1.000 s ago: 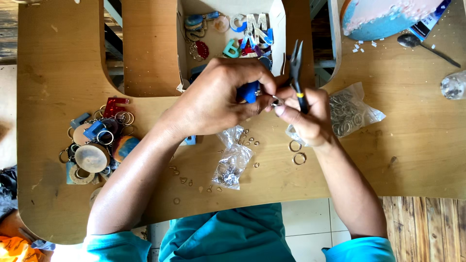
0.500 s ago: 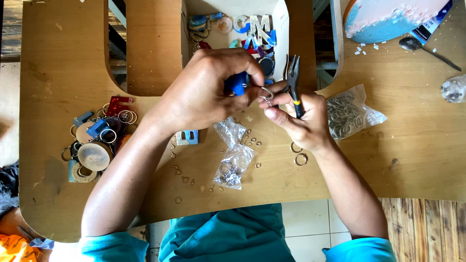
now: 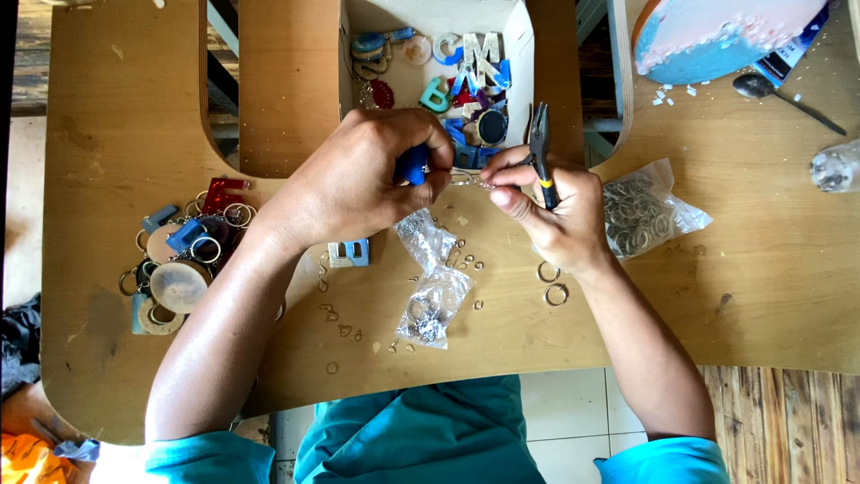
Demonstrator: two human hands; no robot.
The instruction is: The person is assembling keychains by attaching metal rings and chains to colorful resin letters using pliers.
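My left hand [image 3: 358, 175] is closed around a blue-handled tool [image 3: 412, 164] over the wooden table [image 3: 116, 99]. My right hand [image 3: 555, 215] grips black pliers [image 3: 540, 148] whose jaws point up, and its fingertips pinch a small metal ring piece [image 3: 470, 179] between the two hands. Both hands meet just below an open cardboard box [image 3: 524, 54] of coloured resin letters [image 3: 466, 72].
A heap of finished keychains [image 3: 179, 260] lies at the left. Two clear bags [image 3: 430, 278] of small rings sit below the hands, another bag of rings [image 3: 645, 211] at the right. Loose rings [image 3: 551, 282] are scattered about. A round pink-and-blue slab [image 3: 717, 36], a spoon [image 3: 784, 94] and a jar [image 3: 838, 166] are far right.
Both hands have shifted slightly up and toward the box, keeping hold of the blue-handled tool and the pliers; the small metal piece stays between them.
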